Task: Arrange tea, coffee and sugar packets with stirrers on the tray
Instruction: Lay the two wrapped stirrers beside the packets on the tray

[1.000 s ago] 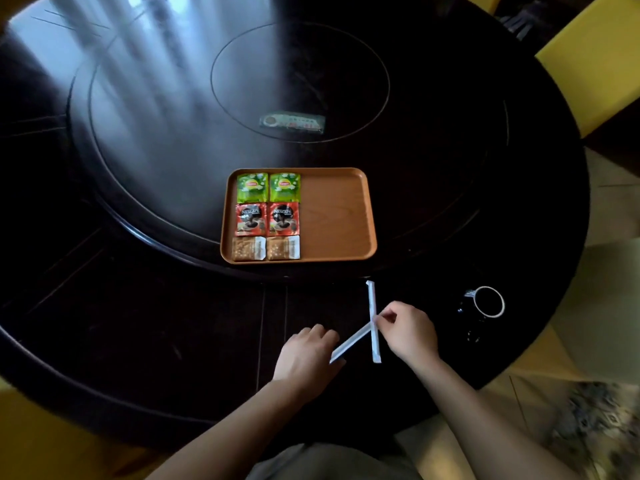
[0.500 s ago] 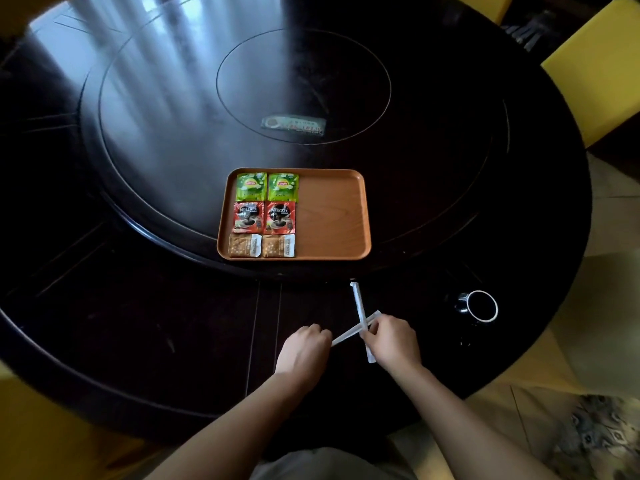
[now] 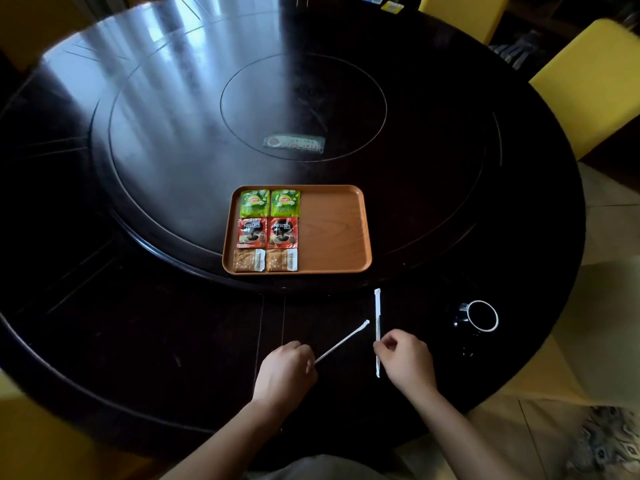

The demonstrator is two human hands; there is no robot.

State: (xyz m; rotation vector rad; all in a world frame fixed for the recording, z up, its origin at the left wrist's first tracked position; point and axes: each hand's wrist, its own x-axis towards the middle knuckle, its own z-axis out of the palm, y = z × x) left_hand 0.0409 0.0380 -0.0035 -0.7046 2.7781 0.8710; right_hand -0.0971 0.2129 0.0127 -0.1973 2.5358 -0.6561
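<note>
An orange wooden tray (image 3: 332,230) lies on the dark round table. Its left half holds two green tea packets (image 3: 269,203), two red coffee packets (image 3: 267,233) and two brown sugar packets (image 3: 265,260), set in rows. Its right half is bare. In front of the tray, my left hand (image 3: 285,370) pinches one end of a white wrapped stirrer (image 3: 343,341) that slants up to the right. My right hand (image 3: 405,363) pinches a second white stirrer (image 3: 377,313), which points straight away from me. The two stirrers are apart.
A small black cup with a white rim (image 3: 479,317) stands right of my right hand. A flat label or packet (image 3: 294,144) lies on the table's centre disc. Yellow chairs (image 3: 588,84) stand at the far right. The table edge runs close to my body.
The two stirrers were crossed between my hands; now my hands have drawn apart and each holds its own stirrer, separated. The view has shifted a little.
</note>
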